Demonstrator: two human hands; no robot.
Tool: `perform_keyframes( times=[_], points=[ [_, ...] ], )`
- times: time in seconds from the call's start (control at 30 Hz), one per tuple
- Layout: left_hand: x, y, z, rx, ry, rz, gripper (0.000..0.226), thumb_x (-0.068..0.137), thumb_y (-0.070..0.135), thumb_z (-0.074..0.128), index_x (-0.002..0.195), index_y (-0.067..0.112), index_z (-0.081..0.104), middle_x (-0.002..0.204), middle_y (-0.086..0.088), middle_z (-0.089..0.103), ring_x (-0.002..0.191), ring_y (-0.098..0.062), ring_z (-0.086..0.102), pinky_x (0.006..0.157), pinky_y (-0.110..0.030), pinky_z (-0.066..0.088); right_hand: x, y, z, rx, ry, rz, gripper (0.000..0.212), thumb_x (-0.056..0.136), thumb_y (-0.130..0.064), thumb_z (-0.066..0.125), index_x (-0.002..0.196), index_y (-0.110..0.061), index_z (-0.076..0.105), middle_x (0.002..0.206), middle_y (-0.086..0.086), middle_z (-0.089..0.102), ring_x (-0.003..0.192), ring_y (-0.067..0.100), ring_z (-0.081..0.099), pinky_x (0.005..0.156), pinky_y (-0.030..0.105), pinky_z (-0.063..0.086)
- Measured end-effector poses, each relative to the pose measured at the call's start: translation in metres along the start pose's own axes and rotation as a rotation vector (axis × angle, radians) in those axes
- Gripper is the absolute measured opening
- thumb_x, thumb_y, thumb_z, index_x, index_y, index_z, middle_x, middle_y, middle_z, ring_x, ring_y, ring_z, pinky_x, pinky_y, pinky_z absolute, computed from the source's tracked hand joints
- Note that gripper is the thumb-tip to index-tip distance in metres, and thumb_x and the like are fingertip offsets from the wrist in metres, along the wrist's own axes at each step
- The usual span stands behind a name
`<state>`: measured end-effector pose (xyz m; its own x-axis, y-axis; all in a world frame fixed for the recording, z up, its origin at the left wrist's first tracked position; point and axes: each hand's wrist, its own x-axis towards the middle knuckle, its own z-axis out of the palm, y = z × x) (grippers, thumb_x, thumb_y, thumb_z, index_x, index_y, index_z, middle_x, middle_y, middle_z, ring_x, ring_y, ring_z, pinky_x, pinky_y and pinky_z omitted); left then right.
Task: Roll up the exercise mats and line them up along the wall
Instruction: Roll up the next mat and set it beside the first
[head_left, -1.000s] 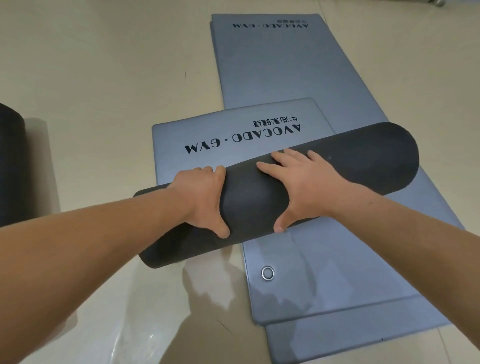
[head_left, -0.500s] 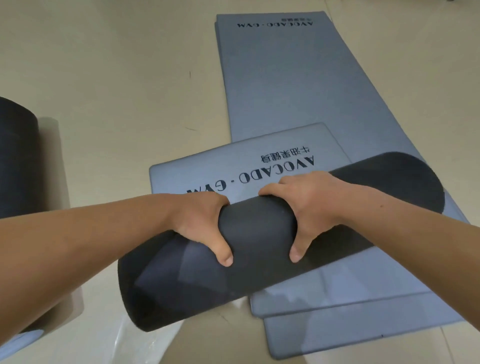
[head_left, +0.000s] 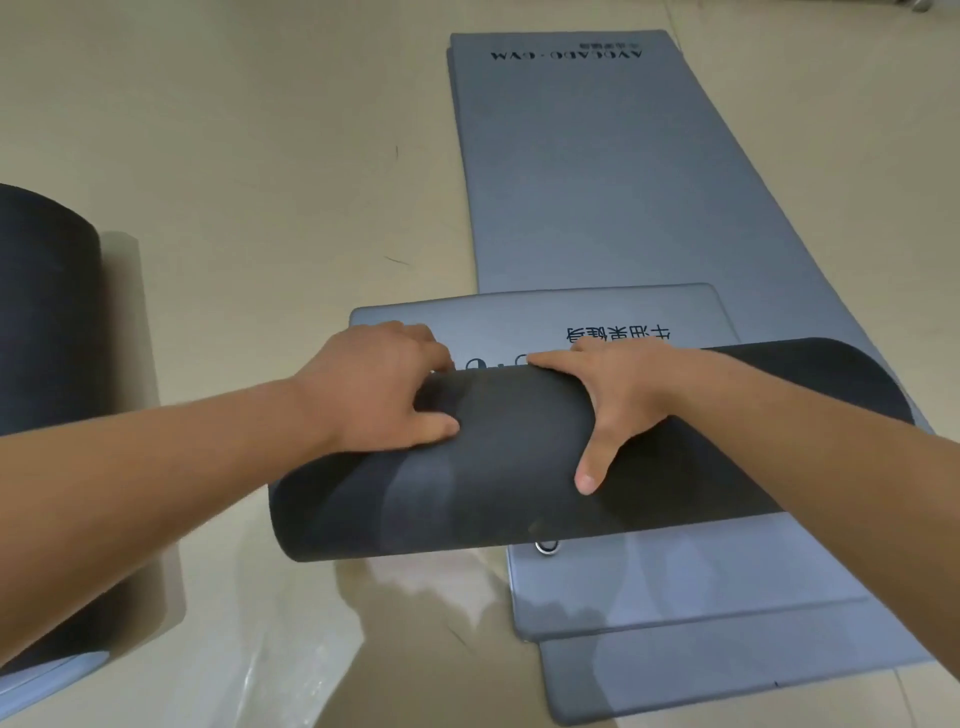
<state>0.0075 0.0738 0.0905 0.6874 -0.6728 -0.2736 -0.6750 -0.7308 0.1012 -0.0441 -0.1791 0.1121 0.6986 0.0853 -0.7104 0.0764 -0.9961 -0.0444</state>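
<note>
A thick dark grey roll of exercise mat (head_left: 498, 467) lies across the middle of the head view, its unrolled blue-grey tail (head_left: 540, 322) with black lettering sticking out beyond it. My left hand (head_left: 379, 384) grips the roll from above, fingers curled over the far side and thumb on the near side. My right hand (head_left: 613, 395) grips it the same way, thumb pointing down the front. The roll rests partly on flat blue-grey mats (head_left: 597, 182) that stretch away on the floor, stacked one on another.
Another dark rolled mat (head_left: 47, 322) stands at the left edge. The floor (head_left: 234, 156) is beige tile. A metal eyelet (head_left: 546, 546) shows in the flat mat just under the roll. A crumpled clear plastic sheet (head_left: 291, 675) lies on the floor near me.
The roll has turned further away from me and covers more of the lettering on the tail. My hands have shifted on it, the left thumb now lying flatter on the near side.
</note>
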Motion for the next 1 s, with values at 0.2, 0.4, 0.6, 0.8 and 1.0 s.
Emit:
perform_keyframes(
  times=[0.2,0.4,0.6,0.8,1.0],
  points=[
    [-0.033,0.043,0.050,0.220,-0.262,-0.048,0.154,0.065,0.087,0.070,0.162,0.010,-0.021,0.172,-0.017,-0.015,0.160,-0.039,-0.007,0.125,-0.062,0.015,0.016,0.011,-0.011,0.177,-0.040,0.061,0.155,0.031,-0.082,0.092,0.163,-0.052,0.017,0.162,-0.014,0.025,0.155,0.025,0.027,0.121,0.058,0.033],
    [-0.010,0.014,0.042,0.155,-0.100,0.059,0.136,0.048,0.078,0.074,0.155,0.017,0.016,0.147,-0.004,0.036,0.131,-0.027,0.042,0.103,-0.049,0.044,-0.007,-0.010,-0.013,-0.021,0.131,0.088,0.130,0.052,-0.087,0.083,0.161,-0.045,0.026,0.152,-0.012,0.040,0.142,0.021,0.044,0.106,0.047,0.046],
    [0.013,0.012,0.003,-0.035,-0.240,0.016,0.100,0.045,0.070,0.084,0.126,0.031,0.040,0.104,0.010,0.055,0.089,-0.018,0.061,0.079,-0.041,0.058,-0.014,-0.013,-0.003,-0.161,0.098,0.070,0.154,0.047,-0.088,0.084,0.166,-0.035,0.001,0.166,-0.002,0.024,0.153,0.027,0.029,0.119,0.053,0.037],
    [0.010,0.029,0.003,-0.461,-0.486,-0.083,0.084,0.049,0.058,0.096,0.118,0.034,0.054,0.106,0.011,0.070,0.093,-0.014,0.071,0.086,-0.041,0.062,-0.026,-0.007,-0.007,-0.184,0.029,0.066,0.154,0.049,-0.080,0.090,0.165,-0.042,-0.004,0.170,0.001,0.011,0.158,0.031,0.014,0.127,0.059,0.019],
    [0.024,-0.020,0.014,-0.783,-0.596,-0.193,0.067,0.067,0.037,0.098,0.125,0.036,0.067,0.114,0.012,0.078,0.102,-0.015,0.077,0.098,-0.039,0.059,-0.022,-0.023,0.006,-0.284,0.231,0.094,0.150,0.053,-0.081,0.087,0.163,-0.040,-0.007,0.166,0.003,0.013,0.156,0.034,0.013,0.117,0.066,0.033]
  ],
)
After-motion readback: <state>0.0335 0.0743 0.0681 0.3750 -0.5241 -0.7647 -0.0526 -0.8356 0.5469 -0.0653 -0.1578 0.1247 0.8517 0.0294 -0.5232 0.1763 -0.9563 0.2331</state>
